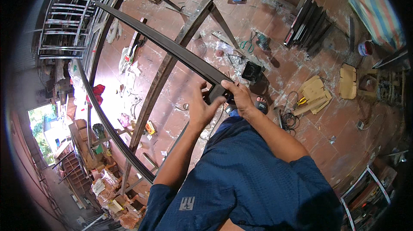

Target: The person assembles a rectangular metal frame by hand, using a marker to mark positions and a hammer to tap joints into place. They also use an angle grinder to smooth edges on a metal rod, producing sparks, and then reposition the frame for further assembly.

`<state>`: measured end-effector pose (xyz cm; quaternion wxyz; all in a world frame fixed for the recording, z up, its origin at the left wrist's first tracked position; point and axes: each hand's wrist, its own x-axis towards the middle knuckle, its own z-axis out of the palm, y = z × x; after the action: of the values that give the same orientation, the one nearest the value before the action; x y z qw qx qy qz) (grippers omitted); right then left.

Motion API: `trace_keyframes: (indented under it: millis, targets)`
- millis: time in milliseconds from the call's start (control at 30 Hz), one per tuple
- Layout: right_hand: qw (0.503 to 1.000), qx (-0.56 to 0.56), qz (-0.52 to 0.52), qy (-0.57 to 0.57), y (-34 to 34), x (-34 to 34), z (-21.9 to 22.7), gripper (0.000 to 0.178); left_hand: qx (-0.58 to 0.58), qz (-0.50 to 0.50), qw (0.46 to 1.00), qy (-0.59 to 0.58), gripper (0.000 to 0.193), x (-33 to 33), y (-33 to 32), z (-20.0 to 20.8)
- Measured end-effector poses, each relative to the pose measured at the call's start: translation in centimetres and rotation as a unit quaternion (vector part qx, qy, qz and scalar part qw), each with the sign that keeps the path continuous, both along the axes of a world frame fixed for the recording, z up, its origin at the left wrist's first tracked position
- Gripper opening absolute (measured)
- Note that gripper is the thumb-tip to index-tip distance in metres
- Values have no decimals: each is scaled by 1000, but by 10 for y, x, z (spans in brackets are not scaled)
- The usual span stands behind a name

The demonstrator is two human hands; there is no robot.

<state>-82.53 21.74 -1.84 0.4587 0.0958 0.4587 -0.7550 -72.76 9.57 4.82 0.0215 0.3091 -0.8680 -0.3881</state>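
A long dark metal profile [159, 39] runs from the upper left to a corner in front of me. There it meets a second dark profile piece [216, 93]. My right hand [241, 97] is closed on this corner, its thumb pressing on top. Close beside the joint, my left hand [204, 106] is slightly blurred, with thumb and fingers spread around the second piece. Whether its fingertips touch the metal is hard to see. The long profile rests across a worn stand bar [165, 67]. Another long dark profile [114, 123] lies to the left.
On the tiled floor lie a black container [251, 71], green-handled scissors [247, 46], flattened cardboard [316, 93] and a coiled cable [289, 119]. Dark profiles [307, 24] are stacked at the far right. Metal frames [71, 18] stand at the upper left. A slatted frame [77, 168] stands lower left.
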Motion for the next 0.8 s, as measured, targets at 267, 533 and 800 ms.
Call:
trace_keyframes:
  millis: [267,533,800]
  targets:
    - [996,55,-60,-35,-22,9,2,36,278,196,939,-54,64,-55,-41,-43]
    - [996,61,-61,-37,-18,10,4,48,234,212,942,-119,64,-61,-41,-38]
    - [994,75,-58,54,65,19,-90,43,348,202,914,-53,61,-72,-28,-30]
